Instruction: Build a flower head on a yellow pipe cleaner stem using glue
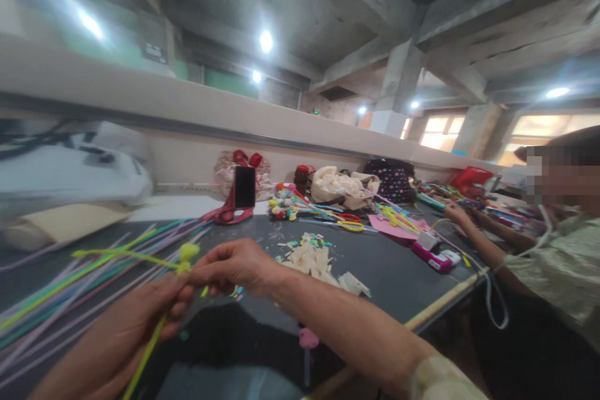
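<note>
A yellow pipe cleaner (188, 254), bent into a small rounded knot with one arm sticking out to the left, is held between my two hands above the dark table. My left hand (152, 306) is closed round its stem, and the long tail hangs down below the palm. Beside the knot, my right hand (244, 265) pinches with thumb and forefinger; the exact contact is partly hidden by the fingers. Left of my hands lie loose pipe cleaners (94, 281) in yellow, green, lilac and pink.
Cream scraps (309, 260) lie beyond my right forearm. Farther back are yellow-handled scissors (351, 225), a phone (244, 187) propped upright and a cream cloth bag (335, 185). A magenta device (431, 257) sits near the table edge. At right, a co-worker's hand (457, 215) works.
</note>
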### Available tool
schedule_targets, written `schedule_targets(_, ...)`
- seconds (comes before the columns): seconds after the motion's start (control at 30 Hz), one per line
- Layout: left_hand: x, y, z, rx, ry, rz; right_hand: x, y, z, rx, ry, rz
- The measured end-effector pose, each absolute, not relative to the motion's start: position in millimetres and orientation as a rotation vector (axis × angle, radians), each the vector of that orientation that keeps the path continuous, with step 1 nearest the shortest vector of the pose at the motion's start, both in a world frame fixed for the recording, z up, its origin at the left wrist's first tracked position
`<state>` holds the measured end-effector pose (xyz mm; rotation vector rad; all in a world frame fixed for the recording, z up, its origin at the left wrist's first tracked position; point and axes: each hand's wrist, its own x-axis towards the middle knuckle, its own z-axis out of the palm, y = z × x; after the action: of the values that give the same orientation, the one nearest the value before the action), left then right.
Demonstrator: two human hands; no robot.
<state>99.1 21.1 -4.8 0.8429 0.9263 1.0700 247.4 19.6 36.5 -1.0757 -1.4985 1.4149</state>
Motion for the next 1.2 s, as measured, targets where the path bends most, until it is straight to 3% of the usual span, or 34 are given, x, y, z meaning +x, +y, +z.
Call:
schedule_targets(0.83, 108, -2, -3, 1.009, 0.565, 0.954, 267, 4, 27, -0.932, -1.626, 1.501)
schedule_targets(1.2, 105, 0, 3, 0.937, 0.645, 0.939, 323, -30, 41, -1.31, -1.539, 1.027)
